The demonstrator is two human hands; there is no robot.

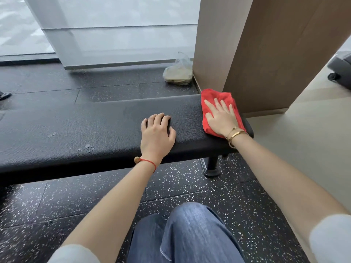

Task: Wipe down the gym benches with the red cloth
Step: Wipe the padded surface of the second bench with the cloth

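Bench [95, 130] wiped at its right end with the red cloth [218, 105].
Right hand [221, 118] presses the cloth, fingers straight and spread; left hand [156, 130] braces, fingers slightly curled, holding nothing. Risk: cloth overhanging the end may slip off.

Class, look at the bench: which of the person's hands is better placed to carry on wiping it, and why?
The right hand: it lies flat on the red cloth at the bench end. The left hand rests on bare padding, holding nothing.
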